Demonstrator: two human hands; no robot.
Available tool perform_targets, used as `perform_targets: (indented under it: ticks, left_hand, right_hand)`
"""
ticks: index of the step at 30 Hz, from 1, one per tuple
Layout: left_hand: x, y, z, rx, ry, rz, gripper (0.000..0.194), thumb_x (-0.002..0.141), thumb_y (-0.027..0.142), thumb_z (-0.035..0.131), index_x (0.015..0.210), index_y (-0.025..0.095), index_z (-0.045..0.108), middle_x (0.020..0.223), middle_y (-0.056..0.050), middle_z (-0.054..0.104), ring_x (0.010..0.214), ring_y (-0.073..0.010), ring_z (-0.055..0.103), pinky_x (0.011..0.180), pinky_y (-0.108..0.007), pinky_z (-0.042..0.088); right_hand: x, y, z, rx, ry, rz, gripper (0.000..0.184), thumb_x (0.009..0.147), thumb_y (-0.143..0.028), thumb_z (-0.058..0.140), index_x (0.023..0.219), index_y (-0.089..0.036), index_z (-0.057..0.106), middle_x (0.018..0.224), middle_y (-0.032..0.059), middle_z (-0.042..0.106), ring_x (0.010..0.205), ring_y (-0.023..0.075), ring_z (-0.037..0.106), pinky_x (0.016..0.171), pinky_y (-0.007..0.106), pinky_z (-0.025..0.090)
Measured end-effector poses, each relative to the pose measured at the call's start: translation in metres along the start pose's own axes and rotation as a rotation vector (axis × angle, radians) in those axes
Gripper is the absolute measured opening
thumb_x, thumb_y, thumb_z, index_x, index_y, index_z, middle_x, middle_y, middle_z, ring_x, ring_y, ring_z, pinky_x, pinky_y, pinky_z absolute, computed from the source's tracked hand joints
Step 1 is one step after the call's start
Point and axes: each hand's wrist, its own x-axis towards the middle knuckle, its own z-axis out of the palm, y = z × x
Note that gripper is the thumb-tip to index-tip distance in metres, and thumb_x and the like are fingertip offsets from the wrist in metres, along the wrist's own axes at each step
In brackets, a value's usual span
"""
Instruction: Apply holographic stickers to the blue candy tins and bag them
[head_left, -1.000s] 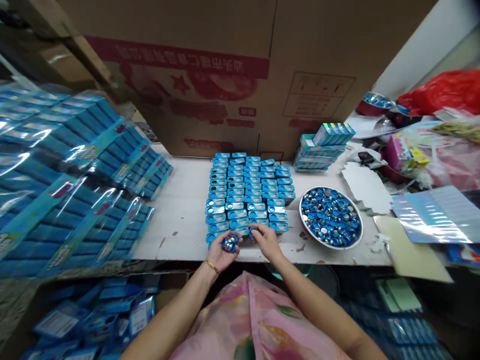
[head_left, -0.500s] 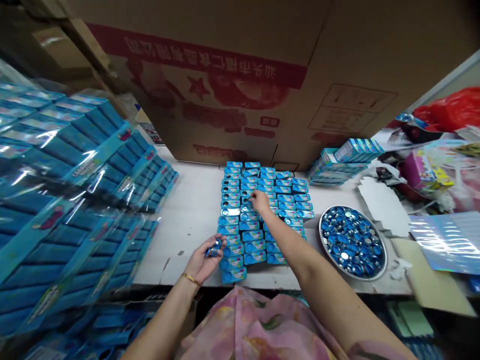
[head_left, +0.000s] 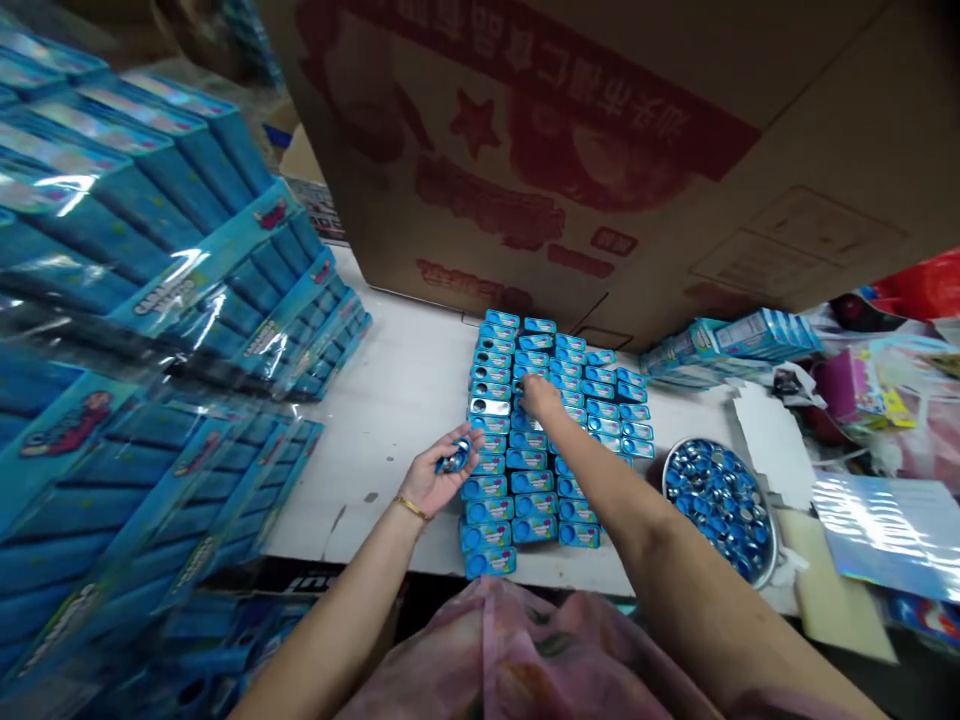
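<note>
My left hand (head_left: pixel 435 475) is palm up beside the left column of boxes, its fingers curled around several small round blue-and-silver caps (head_left: pixel 454 458). Rows of small blue boxes (head_left: pixel 486 535) stand packed in columns on the white table; their tops have round holes or blue discs, some dark. My right hand (head_left: pixel 541 398) reaches over the second column with its fingertips pinched down at a box top; what they hold is hidden. To the right, a round metal bowl (head_left: pixel 775 548) is full of loose blue-and-silver caps (head_left: pixel 716 500), partly behind my right forearm.
A large cardboard carton (head_left: pixel 555 200) stands along the back. Film-wrapped stacks of blue boxes (head_left: pixel 202 270) rise at the left. At the right are blue display boxes (head_left: pixel 757 335), a white card (head_left: pixel 776 440), a shiny sheet (head_left: pixel 885 530) and a beige board (head_left: pixel 844 600).
My right hand has gone from beside my left hand at the near rows to the farther rows of the second column. My left hand still holds caps. The view has shifted.
</note>
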Motion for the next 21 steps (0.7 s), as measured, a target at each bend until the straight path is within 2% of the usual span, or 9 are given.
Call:
perform_targets:
  ticks: [1,3,5,6,7,11,13,16,21]
  left_hand:
    - [0.003,-0.002,-0.001,0.006,-0.004,0.004,0.036,0.066,0.000,0.043,0.098,0.011,0.057,0.101,-0.012,0.061,0.095,-0.0184,0.058,0.069,-0.024,0.050]
    - [0.008,-0.005,-0.003,0.026,0.004,0.018,0.036,0.065,0.000,0.043,0.096,0.011,0.058,0.094,-0.009,0.063,0.085,-0.0150,0.060,0.067,-0.023,0.050]
    - [0.013,-0.009,-0.005,0.053,0.023,0.038,0.034,0.064,-0.001,0.043,0.092,0.012,0.060,0.084,-0.006,0.064,0.071,-0.0107,0.060,0.065,-0.023,0.050]
    - [0.014,-0.010,-0.006,0.066,0.028,0.040,0.034,0.064,-0.001,0.043,0.090,0.012,0.060,0.081,-0.005,0.064,0.068,-0.0094,0.059,0.065,-0.022,0.050]
    - [0.015,-0.012,-0.006,0.076,0.029,0.035,0.033,0.064,0.000,0.044,0.090,0.012,0.061,0.080,-0.004,0.064,0.067,-0.0092,0.059,0.065,-0.022,0.050]
    - [0.017,-0.018,-0.005,0.108,0.044,-0.012,0.031,0.066,0.002,0.047,0.091,0.011,0.061,0.084,-0.006,0.064,0.075,-0.0125,0.060,0.064,-0.021,0.050]
    - [0.019,-0.022,-0.002,0.120,0.085,-0.007,0.027,0.067,0.001,0.048,0.087,0.012,0.062,0.080,-0.006,0.064,0.069,-0.0111,0.060,0.061,-0.020,0.050]
    - [0.024,-0.028,0.004,0.128,0.119,-0.005,0.023,0.068,0.002,0.051,0.085,0.012,0.061,0.075,-0.005,0.063,0.063,-0.0099,0.059,0.053,-0.018,0.048]
    - [0.032,-0.025,0.016,0.139,0.135,0.014,0.021,0.069,0.004,0.054,0.087,0.012,0.059,0.081,-0.008,0.063,0.070,-0.0131,0.062,0.049,-0.016,0.046]
  right_hand:
    - [-0.009,-0.004,0.002,0.055,0.045,-0.087,0.034,0.078,-0.026,0.054,0.111,-0.019,0.054,0.112,0.0103,0.055,0.098,0.0187,0.054,0.079,0.027,0.041]
    - [-0.028,-0.014,0.010,0.231,0.060,-0.380,0.031,0.080,-0.028,0.051,0.109,-0.021,0.055,0.106,0.0060,0.057,0.093,0.0144,0.054,0.078,0.024,0.041]
    - [-0.042,-0.023,0.019,0.395,-0.031,-0.681,0.028,0.076,-0.025,0.057,0.103,-0.021,0.060,0.093,0.0028,0.061,0.086,0.0123,0.055,0.074,0.021,0.041]
    - [-0.046,-0.025,0.024,0.446,-0.078,-0.744,0.025,0.074,-0.023,0.059,0.099,-0.021,0.062,0.088,0.0018,0.062,0.083,0.0120,0.056,0.073,0.021,0.041]
    - [-0.049,-0.026,0.028,0.486,-0.096,-0.737,0.022,0.073,-0.020,0.058,0.095,-0.020,0.064,0.084,0.0014,0.062,0.080,0.0119,0.056,0.071,0.021,0.041]
    - [-0.054,-0.020,0.036,0.590,-0.078,-0.480,0.020,0.074,-0.014,0.053,0.089,-0.018,0.066,0.077,0.0007,0.062,0.071,0.0113,0.056,0.065,0.021,0.041]
    - [-0.058,-0.015,0.038,0.577,-0.072,-0.508,0.022,0.072,-0.014,0.056,0.090,-0.019,0.065,0.080,0.0006,0.062,0.073,0.0119,0.056,0.067,0.022,0.041]
    - [-0.062,-0.009,0.039,0.558,0.019,-0.521,0.020,0.070,-0.012,0.058,0.086,-0.020,0.067,0.085,0.0019,0.061,0.080,0.0129,0.056,0.072,0.022,0.041]
    - [-0.035,0.008,0.027,0.554,0.152,-0.242,0.015,0.076,-0.018,0.053,0.085,-0.021,0.066,0.087,0.0000,0.063,0.080,0.0124,0.057,0.071,0.021,0.042]
